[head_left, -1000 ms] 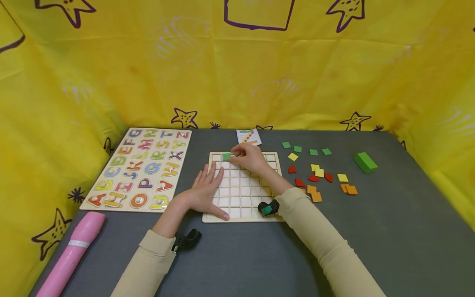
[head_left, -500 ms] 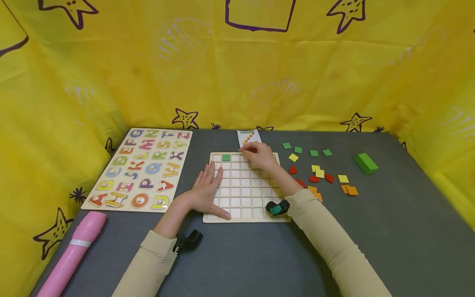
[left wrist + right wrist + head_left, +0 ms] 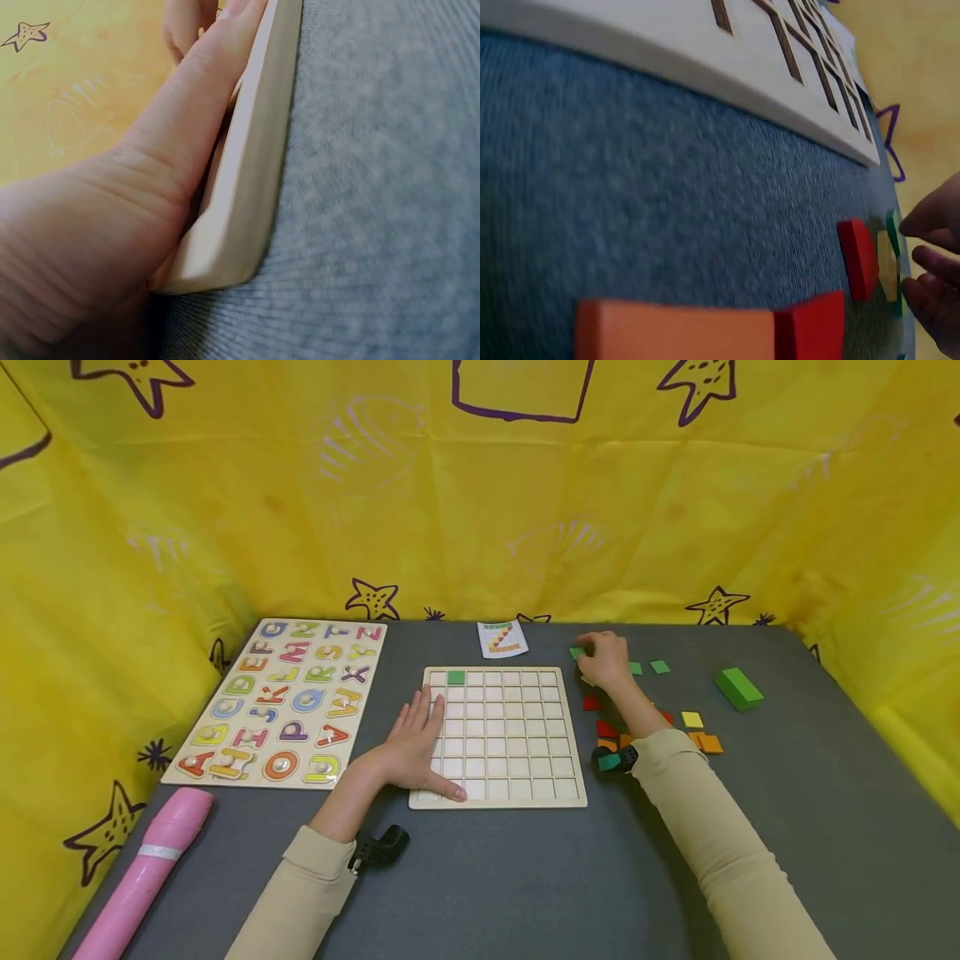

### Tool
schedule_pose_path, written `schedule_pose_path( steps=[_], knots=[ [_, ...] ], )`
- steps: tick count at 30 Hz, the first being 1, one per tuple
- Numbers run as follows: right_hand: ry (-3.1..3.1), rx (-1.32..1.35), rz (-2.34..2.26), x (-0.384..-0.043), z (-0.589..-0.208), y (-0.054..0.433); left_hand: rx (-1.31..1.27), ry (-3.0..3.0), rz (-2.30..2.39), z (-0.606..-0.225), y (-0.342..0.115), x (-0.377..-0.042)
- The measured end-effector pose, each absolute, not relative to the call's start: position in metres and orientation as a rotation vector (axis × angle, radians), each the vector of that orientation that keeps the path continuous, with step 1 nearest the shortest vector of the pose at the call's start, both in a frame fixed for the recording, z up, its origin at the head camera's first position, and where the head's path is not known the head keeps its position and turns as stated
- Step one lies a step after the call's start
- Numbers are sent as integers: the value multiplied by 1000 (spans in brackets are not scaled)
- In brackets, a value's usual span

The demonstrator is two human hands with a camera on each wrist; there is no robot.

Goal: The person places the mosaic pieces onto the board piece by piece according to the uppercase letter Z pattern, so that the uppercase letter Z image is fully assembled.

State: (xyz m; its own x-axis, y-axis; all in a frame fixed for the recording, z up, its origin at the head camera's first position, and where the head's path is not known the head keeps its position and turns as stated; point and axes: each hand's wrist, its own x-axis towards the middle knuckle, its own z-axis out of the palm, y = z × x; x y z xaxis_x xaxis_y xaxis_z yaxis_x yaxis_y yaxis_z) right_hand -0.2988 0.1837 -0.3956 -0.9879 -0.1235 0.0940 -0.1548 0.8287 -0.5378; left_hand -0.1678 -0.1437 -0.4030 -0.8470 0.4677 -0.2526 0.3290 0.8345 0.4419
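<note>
A wooden grid board (image 3: 517, 747) lies at the middle of the table. Flat on its left side rests my left hand (image 3: 408, 752), fingers spread, thumb along the front rim; the left wrist view shows the board's edge (image 3: 259, 150) beside it. One green square tile (image 3: 456, 677) sits in the board's back row, second cell from the left. Beyond the board's back right corner, my right hand (image 3: 606, 658) reaches down with bent fingers at another green tile (image 3: 576, 652). In the right wrist view a fingertip meets that green tile (image 3: 893, 231), and the fingers stand apart.
Red pieces (image 3: 591, 702), yellow squares (image 3: 692, 719), orange squares (image 3: 710, 744) and more green tiles (image 3: 659, 667) lie to the right. A green block (image 3: 738, 689) stands farther right. A pattern card (image 3: 502, 640) lies behind the board. Leftward are an alphabet puzzle (image 3: 277, 710) and a pink tube (image 3: 150, 868).
My right hand let go of the green tile in the back row, then moved right, off the board, to the loose green tiles. My left hand stays on the board.
</note>
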Motion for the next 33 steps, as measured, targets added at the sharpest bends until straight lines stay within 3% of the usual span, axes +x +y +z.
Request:
schedule_pose_path(
  steps=[18,26,33],
  knots=[
    [-2920,121,959,-296,-401,189,603,2663,552,-402,-145,-167],
    [-2867,187,1264,-286,-399,152,608,2662,560,-402,-146,-167],
    [-2914,430,1288,-276,-398,114,616,2660,567,-401,-145,-167]
  ],
)
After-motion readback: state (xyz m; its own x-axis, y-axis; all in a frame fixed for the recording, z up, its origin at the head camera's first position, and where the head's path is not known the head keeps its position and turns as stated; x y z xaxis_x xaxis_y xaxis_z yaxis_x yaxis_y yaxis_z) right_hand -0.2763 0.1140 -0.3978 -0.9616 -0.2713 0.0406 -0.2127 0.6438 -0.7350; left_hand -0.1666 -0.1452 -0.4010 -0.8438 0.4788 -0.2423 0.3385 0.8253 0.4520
